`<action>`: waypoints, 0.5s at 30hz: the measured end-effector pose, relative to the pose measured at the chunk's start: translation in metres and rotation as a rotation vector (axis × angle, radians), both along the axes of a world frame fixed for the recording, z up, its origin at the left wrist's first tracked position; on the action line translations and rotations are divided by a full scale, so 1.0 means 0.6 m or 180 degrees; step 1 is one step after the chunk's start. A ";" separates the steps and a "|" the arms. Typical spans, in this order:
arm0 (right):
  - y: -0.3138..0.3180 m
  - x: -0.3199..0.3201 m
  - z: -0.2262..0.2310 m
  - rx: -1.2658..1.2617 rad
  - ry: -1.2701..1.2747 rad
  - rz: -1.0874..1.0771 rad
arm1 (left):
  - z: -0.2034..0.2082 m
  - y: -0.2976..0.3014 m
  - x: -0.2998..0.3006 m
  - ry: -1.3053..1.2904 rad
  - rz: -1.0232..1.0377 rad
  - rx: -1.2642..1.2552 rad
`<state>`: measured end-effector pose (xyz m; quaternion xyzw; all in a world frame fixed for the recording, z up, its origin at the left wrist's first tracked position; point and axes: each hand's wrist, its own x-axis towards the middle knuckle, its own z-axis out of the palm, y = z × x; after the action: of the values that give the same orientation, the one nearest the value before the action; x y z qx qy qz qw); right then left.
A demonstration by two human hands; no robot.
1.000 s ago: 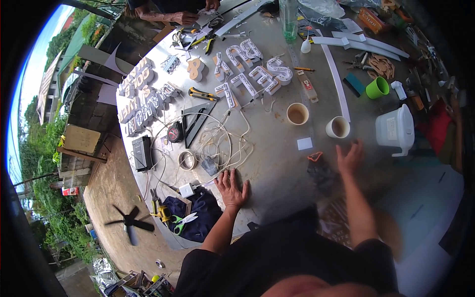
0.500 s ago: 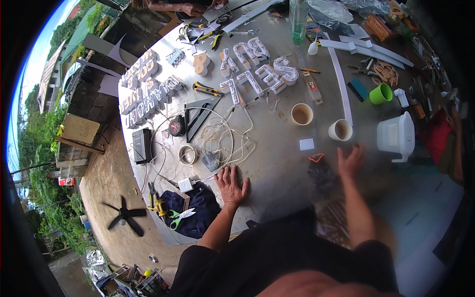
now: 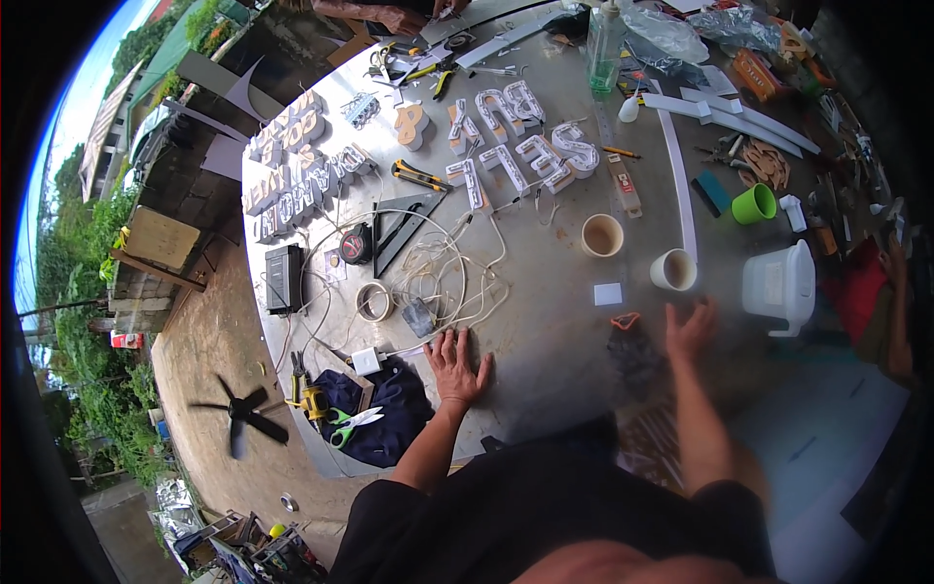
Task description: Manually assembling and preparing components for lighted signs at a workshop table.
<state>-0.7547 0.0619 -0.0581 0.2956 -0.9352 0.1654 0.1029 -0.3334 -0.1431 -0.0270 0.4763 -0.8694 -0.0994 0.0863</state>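
Observation:
My left hand (image 3: 457, 372) lies flat on the metal table, fingers spread, beside a loose tangle of white cable (image 3: 457, 282) and a white plug-in charger (image 3: 367, 361). Nothing is in it. Just nearer than a white cup (image 3: 673, 271) with brown liquid, my right hand (image 3: 689, 333) rests with its fingers apart, empty and a little clear of the cup. A dark crumpled bag (image 3: 637, 352) with an orange rim lies left of that hand. Another cup of brown liquid (image 3: 602, 236) stands farther left, above a small white card (image 3: 608, 293).
Channel letters (image 3: 525, 146) with exposed white strips cover the far middle. Left of the cable sit a tape measure (image 3: 356, 243), a black set square (image 3: 404, 234) and a black power supply (image 3: 284, 279). Scissors (image 3: 355, 425) lie on dark cloth. A white tub (image 3: 778, 287) stands right; another person's hands (image 3: 397, 18) work at the far edge.
The whole view has shifted slightly, so the table's far things sit a little lower and to the right. Both hands keep about the same places on the table.

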 end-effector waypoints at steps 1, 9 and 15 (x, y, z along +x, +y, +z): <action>0.000 0.000 -0.001 0.0011 -0.0008 -0.0015 | 0.000 -0.001 0.000 0.0008 -0.0022 -0.0008; 0.005 -0.004 -0.008 0.0026 0.0096 -0.0031 | 0.000 0.002 -0.001 0.0079 -0.0072 0.0003; 0.006 -0.004 -0.010 0.0010 0.0093 -0.0031 | -0.002 0.001 -0.002 0.0071 -0.0038 -0.0004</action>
<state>-0.7568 0.0655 -0.0638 0.2936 -0.9353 0.1590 0.1169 -0.3344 -0.1424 -0.0280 0.4699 -0.8712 -0.1048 0.0957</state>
